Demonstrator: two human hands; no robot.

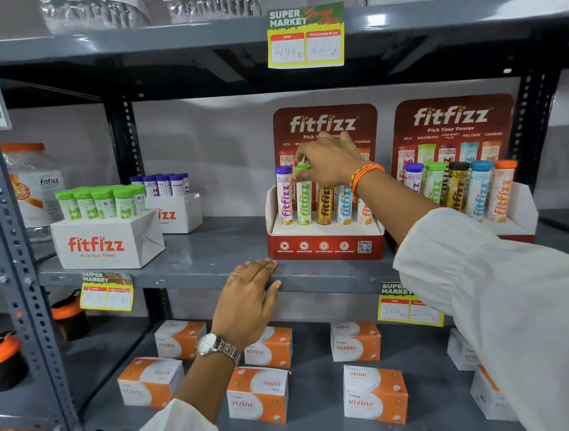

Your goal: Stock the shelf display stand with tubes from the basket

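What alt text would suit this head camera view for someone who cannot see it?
A person's right hand grips the green-capped tube standing in a red cardboard display stand on a grey metal shelf, while the left hand rests on the shelf edge.

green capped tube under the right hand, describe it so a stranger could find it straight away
On the middle grey shelf stand two red fitfizz display stands; take the left stand. Its front row holds five upright tubes, and the green-capped tube is second from the left, between purple-capped and gold tubes. The right hand touches its cap.
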